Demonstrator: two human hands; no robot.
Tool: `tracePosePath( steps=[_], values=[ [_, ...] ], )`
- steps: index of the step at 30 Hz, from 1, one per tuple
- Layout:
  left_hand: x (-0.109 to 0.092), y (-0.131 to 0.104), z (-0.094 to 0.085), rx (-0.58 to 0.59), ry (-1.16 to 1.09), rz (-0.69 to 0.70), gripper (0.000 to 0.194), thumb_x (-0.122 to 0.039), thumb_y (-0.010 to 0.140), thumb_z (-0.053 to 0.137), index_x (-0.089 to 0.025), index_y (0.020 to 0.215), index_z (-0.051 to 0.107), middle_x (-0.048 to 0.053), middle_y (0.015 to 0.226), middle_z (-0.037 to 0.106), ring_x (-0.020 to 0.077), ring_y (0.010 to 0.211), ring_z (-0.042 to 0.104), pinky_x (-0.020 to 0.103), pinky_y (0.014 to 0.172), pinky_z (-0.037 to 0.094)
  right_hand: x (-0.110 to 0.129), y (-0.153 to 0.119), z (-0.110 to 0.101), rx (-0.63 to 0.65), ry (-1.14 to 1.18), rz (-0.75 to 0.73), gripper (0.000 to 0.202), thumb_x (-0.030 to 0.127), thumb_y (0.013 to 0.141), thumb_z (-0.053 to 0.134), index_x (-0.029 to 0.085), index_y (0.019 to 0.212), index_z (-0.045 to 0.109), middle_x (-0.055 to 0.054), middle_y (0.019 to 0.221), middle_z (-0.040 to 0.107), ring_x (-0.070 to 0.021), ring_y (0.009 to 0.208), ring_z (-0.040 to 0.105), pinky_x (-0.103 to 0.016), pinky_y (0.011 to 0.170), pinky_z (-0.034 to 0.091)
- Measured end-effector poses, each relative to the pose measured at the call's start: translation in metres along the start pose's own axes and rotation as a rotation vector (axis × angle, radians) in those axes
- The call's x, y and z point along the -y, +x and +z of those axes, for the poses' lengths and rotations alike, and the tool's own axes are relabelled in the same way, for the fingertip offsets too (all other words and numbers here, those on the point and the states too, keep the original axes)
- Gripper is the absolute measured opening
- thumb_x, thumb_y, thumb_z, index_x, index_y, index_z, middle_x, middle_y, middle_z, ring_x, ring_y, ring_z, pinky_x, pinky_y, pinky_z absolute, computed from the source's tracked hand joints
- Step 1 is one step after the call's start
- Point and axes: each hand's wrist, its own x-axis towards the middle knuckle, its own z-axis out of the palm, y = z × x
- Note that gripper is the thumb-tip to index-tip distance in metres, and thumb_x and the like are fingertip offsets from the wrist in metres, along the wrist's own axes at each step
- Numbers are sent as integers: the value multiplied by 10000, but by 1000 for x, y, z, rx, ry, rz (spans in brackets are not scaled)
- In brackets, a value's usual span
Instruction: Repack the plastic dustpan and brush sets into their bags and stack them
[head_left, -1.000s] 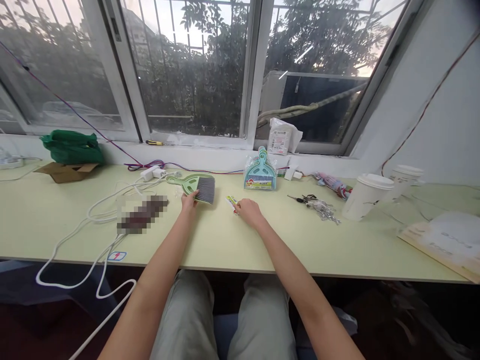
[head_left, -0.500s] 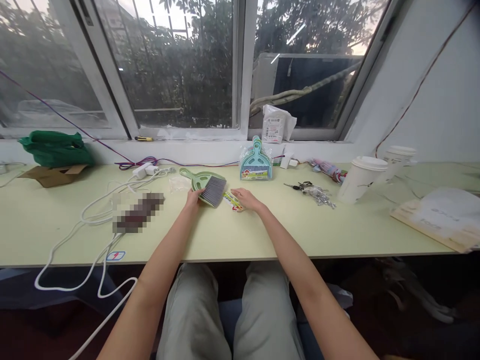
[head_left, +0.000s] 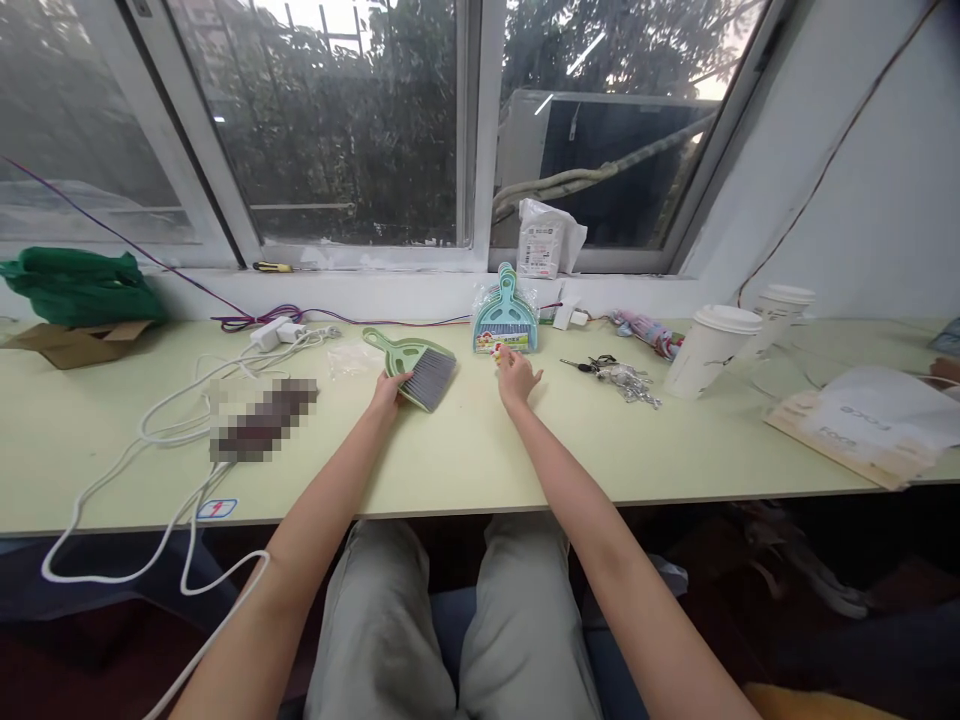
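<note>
My left hand (head_left: 387,392) is closed on a small green dustpan (head_left: 403,353) with a grey-bristled brush (head_left: 430,378) lying in it. The dustpan is tilted, its handle pointing to the back left. My right hand (head_left: 516,378) pinches a small printed label card (head_left: 497,354), mostly hidden by the fingers. Right behind that hand stand several blue dustpan-and-brush sets (head_left: 507,312) in clear wrapping, leaning against the wall below the window. I cannot tell whether the card touches them.
A crumpled clear plastic bag (head_left: 352,358) lies left of the dustpan. White cables (head_left: 161,437) loop over the left side. Keys (head_left: 611,375), white paper cups (head_left: 709,350) and a paper bag (head_left: 862,425) stand or lie at right. Another person's hand (head_left: 946,370) shows at the right edge.
My right hand has moved away from the green dustpan, right and back toward the blue sets, carrying the label card. My left hand stays on the dustpan. The view has shifted slightly.
</note>
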Motion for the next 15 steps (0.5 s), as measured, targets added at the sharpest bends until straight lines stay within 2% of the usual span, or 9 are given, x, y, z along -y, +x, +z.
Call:
tracePosePath(
  steps=[2, 4, 7, 10, 13, 15],
  values=[
    [5, -8, 8, 155, 10, -1, 379, -194, 631, 767, -170, 971, 600, 38, 856, 665, 141, 683, 631, 276, 653, 530, 13, -13, 9, 101, -44, -119, 555, 497, 970, 151, 263, 1255, 567, -94, 1361, 540, -250, 1367, 337, -644, 1092, 40],
    [8, -14, 14, 291, 9, 7, 377, -283, 652, 778, -154, 964, 610, 61, 887, 675, 155, 714, 639, 280, 667, 528, 27, -32, 22, 297, -117, -295, 568, 524, 966, 141, 276, 1329, 501, -70, 1490, 390, -244, 1435, 194, -646, 1091, -45],
    [8, -17, 13, 341, 2, 53, 420, -280, 625, 788, -147, 980, 608, 75, 914, 681, 164, 738, 641, 281, 672, 521, 42, -57, 38, 460, -196, -439, 666, 551, 955, 97, 168, 1463, 295, -120, 1575, 136, -243, 1467, -4, -660, 1069, -113],
    [6, -15, 9, 284, 12, 126, 542, -135, 537, 772, -160, 1046, 589, 70, 945, 683, 176, 795, 645, 283, 704, 514, 45, -63, 40, 527, -230, -414, 699, 540, 954, 52, 112, 1485, 205, -147, 1578, 27, -242, 1463, -83, -679, 1056, -108],
    [5, -15, 8, 270, 17, 162, 608, -55, 499, 722, -164, 1077, 567, 58, 929, 682, 186, 850, 642, 283, 736, 515, 44, -57, 30, 576, -208, -357, 679, 521, 960, 61, 116, 1489, 188, -141, 1580, 22, -239, 1463, -92, -681, 1063, -82],
    [4, -16, 9, 296, 16, 167, 598, -42, 504, 707, -159, 1072, 561, 51, 907, 678, 186, 862, 640, 283, 744, 520, 51, -58, 18, 542, -145, -314, 666, 515, 961, 96, 121, 1489, 190, -136, 1583, 46, -248, 1464, -79, -680, 1073, -48]
  ],
)
